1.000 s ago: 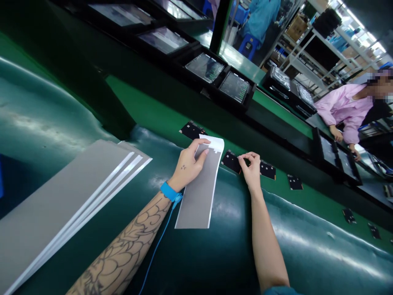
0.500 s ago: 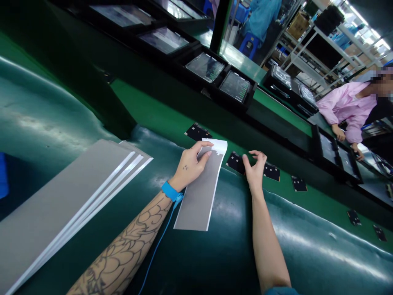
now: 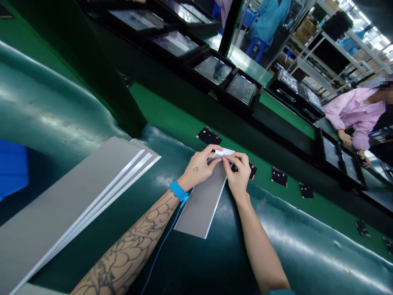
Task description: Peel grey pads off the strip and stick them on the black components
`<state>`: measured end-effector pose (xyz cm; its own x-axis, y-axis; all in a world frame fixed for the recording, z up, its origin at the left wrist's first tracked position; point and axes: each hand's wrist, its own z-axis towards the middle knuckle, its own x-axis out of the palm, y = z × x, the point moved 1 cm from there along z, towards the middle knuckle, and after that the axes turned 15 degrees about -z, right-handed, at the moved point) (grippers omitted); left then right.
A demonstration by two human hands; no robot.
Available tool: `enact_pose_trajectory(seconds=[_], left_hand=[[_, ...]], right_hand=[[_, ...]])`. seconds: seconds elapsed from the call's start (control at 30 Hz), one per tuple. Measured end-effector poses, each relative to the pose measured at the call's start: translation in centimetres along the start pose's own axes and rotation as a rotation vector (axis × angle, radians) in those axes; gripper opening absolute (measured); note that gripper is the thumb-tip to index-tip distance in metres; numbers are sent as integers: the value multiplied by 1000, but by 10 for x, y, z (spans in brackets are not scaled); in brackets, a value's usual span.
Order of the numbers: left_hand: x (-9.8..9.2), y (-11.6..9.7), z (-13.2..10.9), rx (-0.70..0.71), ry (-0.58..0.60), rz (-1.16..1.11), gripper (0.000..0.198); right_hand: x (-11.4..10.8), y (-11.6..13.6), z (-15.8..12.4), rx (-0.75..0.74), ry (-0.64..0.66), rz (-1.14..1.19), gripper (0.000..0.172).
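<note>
A grey strip sheet with white edges (image 3: 206, 200) hangs over the green mat, its top end bent over to show a white underside. My left hand (image 3: 199, 167) pinches that top end from the left, thumb in front. From the right, my right hand (image 3: 238, 172) closes thumb and fingers on the same end, close to the left fingertips. Whatever small piece may lie between the fingertips is hidden. A blue wrist strap (image 3: 179, 191) with a cord circles my left wrist. Just beyond my hands, a black circuit board (image 3: 208, 136) lies on the green belt.
A stack of larger grey sheets (image 3: 82, 188) lies to the left, near a blue bin (image 3: 12, 169). More black boards (image 3: 279, 176) line the belt. Black trays with wrapped panels (image 3: 213, 69) stand behind. A person in pink (image 3: 353, 112) works at the far right.
My right hand has moved left from above the boards and now grips the strip's top end beside my left hand. The view has shifted slightly.
</note>
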<state>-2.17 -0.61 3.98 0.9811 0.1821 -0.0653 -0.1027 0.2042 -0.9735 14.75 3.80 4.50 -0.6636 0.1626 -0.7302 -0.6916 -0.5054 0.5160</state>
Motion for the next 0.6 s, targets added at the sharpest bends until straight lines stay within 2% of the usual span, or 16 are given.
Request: enact_pose_trajectory(seconds=[0.27,0.43,0.6], left_hand=[[1,0,-1,33,23,7,28],[0,2,0,28,9,4,24],[0,-1,0,25,11,26,19]], right_hand=[[2,2,1,-18,27,-15,18],[0,3,1,-43,-8,17,17],[-1,3,0,-95,-41,-99,18]])
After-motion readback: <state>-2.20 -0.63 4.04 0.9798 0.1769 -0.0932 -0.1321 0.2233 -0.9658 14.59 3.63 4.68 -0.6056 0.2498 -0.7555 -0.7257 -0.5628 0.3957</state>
